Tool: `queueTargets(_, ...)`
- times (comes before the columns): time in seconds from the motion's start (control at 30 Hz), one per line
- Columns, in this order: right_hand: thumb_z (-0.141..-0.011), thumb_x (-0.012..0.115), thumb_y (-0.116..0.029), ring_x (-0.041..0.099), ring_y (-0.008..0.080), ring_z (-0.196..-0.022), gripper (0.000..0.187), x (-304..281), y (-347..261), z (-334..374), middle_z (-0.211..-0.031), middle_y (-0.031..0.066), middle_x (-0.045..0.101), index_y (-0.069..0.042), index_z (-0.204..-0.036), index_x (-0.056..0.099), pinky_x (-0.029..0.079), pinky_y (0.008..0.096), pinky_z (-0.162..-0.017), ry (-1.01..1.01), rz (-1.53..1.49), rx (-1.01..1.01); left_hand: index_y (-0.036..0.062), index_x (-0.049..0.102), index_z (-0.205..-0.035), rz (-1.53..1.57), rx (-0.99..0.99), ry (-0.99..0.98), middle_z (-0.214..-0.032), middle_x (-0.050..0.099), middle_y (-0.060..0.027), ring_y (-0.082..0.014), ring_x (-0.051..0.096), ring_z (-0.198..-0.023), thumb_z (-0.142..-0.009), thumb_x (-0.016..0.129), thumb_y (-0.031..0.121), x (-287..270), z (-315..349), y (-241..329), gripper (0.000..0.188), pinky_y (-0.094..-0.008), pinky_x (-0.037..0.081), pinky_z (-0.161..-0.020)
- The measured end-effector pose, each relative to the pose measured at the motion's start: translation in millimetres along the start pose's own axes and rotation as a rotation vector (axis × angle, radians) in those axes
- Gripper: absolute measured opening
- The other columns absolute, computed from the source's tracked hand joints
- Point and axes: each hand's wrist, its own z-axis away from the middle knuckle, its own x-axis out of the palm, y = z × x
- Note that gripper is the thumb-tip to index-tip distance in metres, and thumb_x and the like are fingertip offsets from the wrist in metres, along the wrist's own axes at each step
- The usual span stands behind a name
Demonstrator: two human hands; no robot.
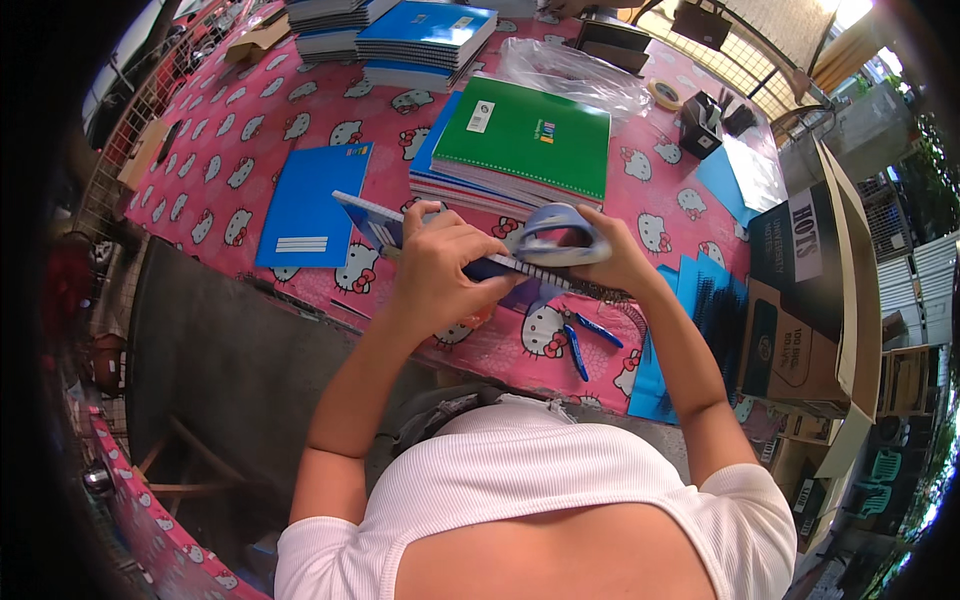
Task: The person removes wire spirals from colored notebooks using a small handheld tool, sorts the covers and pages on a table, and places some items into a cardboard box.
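Observation:
My left hand (440, 255) is closed on a spiral notebook (375, 222) with a blue cover, held tilted above the table's near edge. Its wire coil (545, 275) runs toward my right hand (615, 250). Curled in that right hand is a rounded white-and-blue ring (560, 238), like a tape roll; blur hides its exact kind. Just beyond both hands stands a stack of notebooks with a green one (530, 135) on top. Blue-handled pliers (577, 350) lie on the table closer to me.
A flat blue cover (315, 205) lies left on the pink patterned tablecloth (240, 170). Farther back are stacked blue notebooks (425, 35) and clear plastic (570, 75). Rightward stand a tape dispenser (702, 125), blue sheets with black coils (715, 310) and an open cardboard box (800, 330).

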Motion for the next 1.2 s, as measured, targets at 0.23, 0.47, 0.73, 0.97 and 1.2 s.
queueTargets(0.23,-0.057,0.079,-0.005,0.067,0.0239,-0.086,0.056,4.4,5.0,-11.5,-0.094,0.0103,0.069,-0.002,-0.11,0.06,0.052,0.035,-0.08,0.074,-0.261,0.073,0.0086,0.071,-0.078,-0.047,-0.001,0.031,-0.079,0.069,-0.0014,-0.0194,0.059,-0.082,-0.062,0.083,0.027,-17.7,-6.5,-10.3,0.027,-0.0396,0.034,-0.093)
queueTargets(0.47,-0.058,0.077,-0.003,0.064,0.0167,-0.094,0.061,5.2,-28.3,-25.1,-0.099,0.0104,0.068,-0.003,-0.117,0.061,0.05,0.0343,-0.083,0.065,-0.413,0.147,0.0103,0.072,-0.082,-0.054,-0.036,0.02,-0.08,0.069,-0.0007,-0.0191,0.059,-0.084,-0.059,0.085,0.025,-23.3,2.5,-26.6,0.03,-0.0383,0.034,-0.096)
queueTargets(0.73,-0.058,0.073,0.001,0.063,0.0178,-0.088,0.052,9.0,-33.4,-31.4,-0.098,0.0079,0.068,-0.001,-0.11,0.063,0.051,0.0299,-0.079,0.012,-1.005,-0.026,0.0184,0.071,-0.081,-0.285,-0.125,0.121,-0.101,0.067,0.0049,-0.023,0.049,-0.119,-0.059,0.083,0.044,-32.2,9.8,-36.7,0.036,-0.0716,0.001,-0.103)
queueTargets(0.97,-0.059,0.077,0.001,0.063,0.0163,-0.09,0.059,19.6,-40.3,-55.1,-0.099,0.007,0.068,-0.004,-0.116,0.061,0.051,0.0318,-0.08,0.04,-0.546,-0.144,0.0163,0.07,-0.079,-0.161,-0.149,0.018,-0.101,0.068,0.0044,-0.0177,0.055,-0.108,-0.059,0.084,0.041,-40.1,11.9,-51.0,0.035,-0.0661,0.013,-0.103)
queueTargets(1.2,-0.057,0.077,0.002,0.061,0.0132,-0.093,0.064,26.3,-53.1,-67.5,-0.102,0.0089,0.068,-0.001,-0.118,0.06,0.05,0.0304,-0.084,-0.088,-0.769,0.077,0.0113,0.071,-0.088,-0.077,-0.131,0.179,-0.122,0.058,-0.0068,-0.0267,0.055,-0.108,-0.055,0.087,0.023,-54.1,11.3,-66.6,0.038,-0.0404,0.042,-0.092)
